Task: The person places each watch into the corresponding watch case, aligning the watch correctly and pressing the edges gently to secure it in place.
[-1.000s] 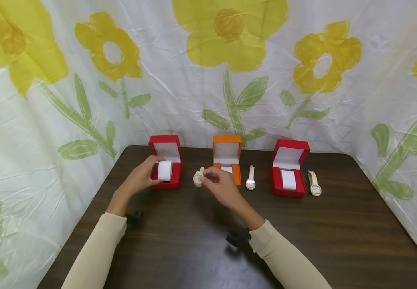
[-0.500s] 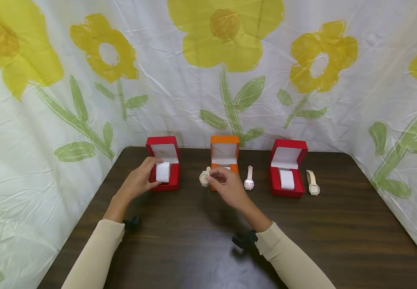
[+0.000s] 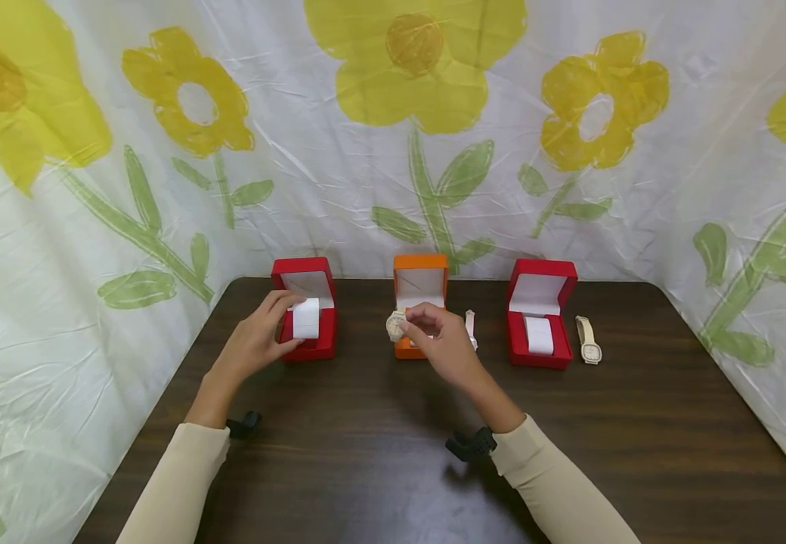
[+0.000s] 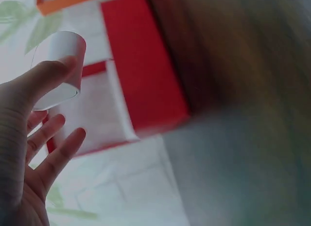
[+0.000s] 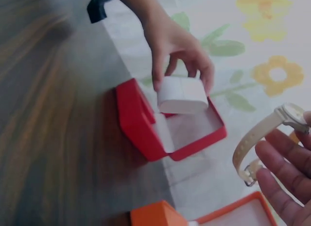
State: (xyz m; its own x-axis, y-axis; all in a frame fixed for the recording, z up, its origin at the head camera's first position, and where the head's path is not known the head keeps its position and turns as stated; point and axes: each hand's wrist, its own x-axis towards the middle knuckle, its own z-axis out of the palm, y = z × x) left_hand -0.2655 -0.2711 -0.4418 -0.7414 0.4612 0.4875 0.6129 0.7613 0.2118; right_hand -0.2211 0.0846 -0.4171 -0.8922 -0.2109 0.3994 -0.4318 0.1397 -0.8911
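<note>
My left hand pinches a white watch cushion between thumb and fingers over the left red watch box. The right wrist view shows this cushion raised above the opened box. In my right hand is a cream-strapped wristwatch, held up in front of the orange watch box. Its pale strap hangs in a curve with the buckle at the end. Part of the orange box is hidden behind the hand and watch.
A second watch lies right of the orange box, partly hidden by my right hand. Farther right, another open red box holds a white cushion, with a cream watch beside it. Behind the dark table hangs a flowered cloth.
My right hand has carried the wristwatch rightward, from between the boxes to in front of the orange one. My left hand keeps its pinch on the cushion, which sits slightly higher.
</note>
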